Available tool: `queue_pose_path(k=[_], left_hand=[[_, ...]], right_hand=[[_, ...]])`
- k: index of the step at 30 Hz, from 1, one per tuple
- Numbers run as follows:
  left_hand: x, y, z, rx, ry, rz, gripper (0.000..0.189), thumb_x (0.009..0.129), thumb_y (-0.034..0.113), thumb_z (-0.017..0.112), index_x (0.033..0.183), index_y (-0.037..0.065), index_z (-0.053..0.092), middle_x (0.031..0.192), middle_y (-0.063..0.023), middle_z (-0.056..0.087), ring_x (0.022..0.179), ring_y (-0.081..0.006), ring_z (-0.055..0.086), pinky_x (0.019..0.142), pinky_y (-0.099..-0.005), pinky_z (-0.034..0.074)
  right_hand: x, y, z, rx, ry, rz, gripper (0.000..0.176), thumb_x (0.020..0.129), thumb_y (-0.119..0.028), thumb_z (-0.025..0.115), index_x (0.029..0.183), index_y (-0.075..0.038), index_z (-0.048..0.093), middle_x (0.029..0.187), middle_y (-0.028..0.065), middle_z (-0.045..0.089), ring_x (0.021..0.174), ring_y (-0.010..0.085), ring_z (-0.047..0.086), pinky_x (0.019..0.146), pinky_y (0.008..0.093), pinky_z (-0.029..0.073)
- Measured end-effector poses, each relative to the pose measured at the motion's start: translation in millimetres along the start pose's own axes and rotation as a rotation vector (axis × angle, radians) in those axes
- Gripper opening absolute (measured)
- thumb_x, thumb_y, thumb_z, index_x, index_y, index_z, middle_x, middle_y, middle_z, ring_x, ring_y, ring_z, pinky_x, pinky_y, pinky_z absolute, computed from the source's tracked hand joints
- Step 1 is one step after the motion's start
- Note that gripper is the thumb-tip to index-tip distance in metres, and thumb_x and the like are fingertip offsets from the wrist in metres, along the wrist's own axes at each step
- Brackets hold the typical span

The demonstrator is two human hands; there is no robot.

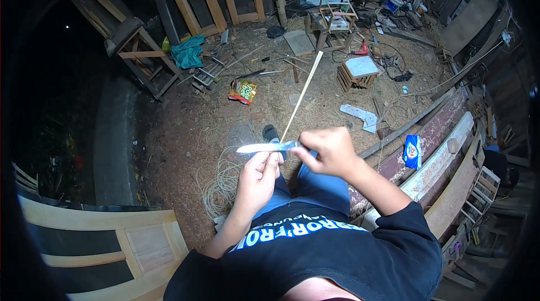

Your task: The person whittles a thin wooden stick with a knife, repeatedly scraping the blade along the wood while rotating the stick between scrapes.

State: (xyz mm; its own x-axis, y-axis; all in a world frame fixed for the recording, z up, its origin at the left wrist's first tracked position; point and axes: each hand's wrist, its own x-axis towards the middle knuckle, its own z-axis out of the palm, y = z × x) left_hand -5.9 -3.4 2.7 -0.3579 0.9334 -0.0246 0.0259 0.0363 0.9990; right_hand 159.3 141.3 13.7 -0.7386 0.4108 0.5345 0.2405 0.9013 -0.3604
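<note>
A knife point(264, 147) with a shiny blade points left, and my right hand point(329, 152) is closed around its handle. My left hand point(259, 180) is just below the blade, its thumb and fingers pinched on the near end of a long thin wooden strip point(304, 90). The strip stretches away from me, up and slightly right, over the ground. The blade crosses the strip close to my left fingertips; whether the two touch is unclear.
Coiled thin strands point(219, 186) lie left of my legs. A slatted wooden crate point(356, 76), a yellow snack packet point(243, 92) and a red power tool point(363, 48) are ahead. A blue packet point(412, 152) rests on boards at right; a wooden frame point(129, 245) is at lower left.
</note>
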Motion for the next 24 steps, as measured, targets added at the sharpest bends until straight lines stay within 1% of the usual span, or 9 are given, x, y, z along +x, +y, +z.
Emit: queue_pose_path(k=[4, 6, 8, 10, 12, 15, 19, 22, 24], left_hand=[[-1, 0, -6, 0.037, -0.012, -0.024, 0.021, 0.112, 0.017, 0.053, 0.098, 0.006, 0.062, 0.072, 0.0068, 0.047, 0.063, -0.0018, 0.04, 0.057, -0.0209, 0.03], [-2, -1, -3, 0.032, -0.02, 0.007, 0.02, 0.112, 0.017, 0.053, 0.098, 0.006, 0.062, 0.072, 0.0066, 0.047, 0.063, -0.002, 0.041, 0.057, -0.0211, 0.03], [-1, 1, -4, 0.045, 0.002, 0.017, 0.019, 0.111, 0.016, 0.055, 0.098, 0.005, 0.063, 0.073, 0.0057, 0.049, 0.064, -0.0021, 0.042, 0.057, -0.0214, 0.031], [-1, 1, -6, 0.101, 0.03, 0.023, 0.018, 0.111, 0.015, 0.056, 0.099, 0.004, 0.064, 0.074, 0.0051, 0.05, 0.065, -0.0022, 0.044, 0.057, -0.0214, 0.032], [-2, 1, -5, 0.102, 0.036, 0.018, 0.018, 0.11, 0.014, 0.056, 0.099, 0.003, 0.065, 0.075, 0.005, 0.052, 0.066, -0.0022, 0.046, 0.058, -0.0212, 0.034], [3, -1, -7, 0.085, 0.026, 0.025, 0.018, 0.11, 0.014, 0.057, 0.099, 0.003, 0.066, 0.076, 0.0052, 0.052, 0.066, -0.0024, 0.046, 0.059, -0.0211, 0.034], [0, 0, -8, 0.08, 0.04, 0.019, 0.018, 0.11, 0.015, 0.058, 0.099, 0.003, 0.066, 0.078, 0.0056, 0.052, 0.067, -0.0025, 0.045, 0.059, -0.0207, 0.034], [-2, -3, -3, 0.012, 0.073, 0.024, 0.018, 0.11, 0.015, 0.058, 0.099, 0.003, 0.066, 0.076, 0.0061, 0.051, 0.066, -0.0024, 0.045, 0.059, -0.0207, 0.034], [1, 0, -7, 0.063, 0.065, 0.037, 0.017, 0.11, 0.015, 0.058, 0.1, 0.003, 0.066, 0.075, 0.0062, 0.05, 0.065, -0.0022, 0.044, 0.059, -0.0206, 0.033]], right_hand=[[12, 44, -13, -0.153, 0.181, 0.315, 0.035, 0.094, -0.034, 0.075, 0.071, -0.011, 0.061, 0.06, 0.0116, 0.06, 0.053, 0.03, 0.064, 0.049, 0.0404, 0.049], [5, 18, -7, -0.034, 0.076, 0.064, 0.032, 0.091, -0.035, 0.076, 0.073, -0.013, 0.061, 0.063, 0.0088, 0.063, 0.055, 0.0291, 0.066, 0.049, 0.0403, 0.049], [0, 6, -2, -0.043, -0.007, 0.024, 0.031, 0.09, -0.035, 0.077, 0.074, -0.013, 0.061, 0.063, 0.0073, 0.064, 0.054, 0.0286, 0.066, 0.049, 0.0405, 0.05], [13, 28, -4, -0.084, 0.155, 0.231, 0.034, 0.091, -0.036, 0.076, 0.073, -0.013, 0.059, 0.064, 0.0077, 0.063, 0.055, 0.029, 0.066, 0.048, 0.0408, 0.049], [13, 32, -6, -0.112, 0.161, 0.244, 0.035, 0.092, -0.036, 0.075, 0.073, -0.012, 0.06, 0.064, 0.009, 0.063, 0.055, 0.0297, 0.066, 0.048, 0.041, 0.049], [0, -7, 2, -0.005, -0.005, 0.036, 0.036, 0.094, -0.035, 0.074, 0.072, -0.011, 0.059, 0.062, 0.011, 0.061, 0.055, 0.0307, 0.066, 0.049, 0.0412, 0.049], [13, 29, -8, -0.118, 0.141, 0.306, 0.039, 0.092, -0.038, 0.075, 0.072, -0.011, 0.056, 0.062, 0.0091, 0.062, 0.056, 0.0302, 0.066, 0.05, 0.0406, 0.05], [2, -8, -1, -0.021, -0.012, 0.057, 0.037, 0.094, -0.034, 0.075, 0.071, -0.01, 0.057, 0.061, 0.0101, 0.061, 0.055, 0.0305, 0.066, 0.049, 0.0411, 0.049], [4, 0, 2, -0.01, 0.054, 0.117, 0.037, 0.094, -0.034, 0.075, 0.07, -0.011, 0.058, 0.059, 0.0096, 0.061, 0.054, 0.0298, 0.066, 0.047, 0.0418, 0.048]])
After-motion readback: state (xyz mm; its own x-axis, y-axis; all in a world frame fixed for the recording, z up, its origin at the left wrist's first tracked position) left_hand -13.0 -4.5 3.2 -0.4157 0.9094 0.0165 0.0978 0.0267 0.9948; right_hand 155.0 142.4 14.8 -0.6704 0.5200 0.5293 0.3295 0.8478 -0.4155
